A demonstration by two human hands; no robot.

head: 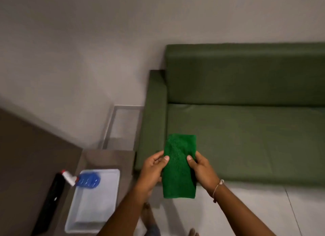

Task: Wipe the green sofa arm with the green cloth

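Note:
A bright green cloth (179, 167), folded into a long rectangle, hangs in the air in front of the sofa's front edge. My left hand (153, 169) grips its left edge and my right hand (202, 169) grips its right edge, thumbs on top. The green sofa arm (154, 112) runs from the wall toward me, just left of the cloth and beyond my left hand. Neither hand touches the arm. The sofa seat (246, 141) and backrest (246, 72) spread to the right.
A low brown side table (109, 158) stands left of the sofa arm. On it lie a white tray (95, 204), a blue-and-white spray bottle (82, 180) and a black remote-like object (51, 202). My bare feet (149, 218) show on the pale tiled floor.

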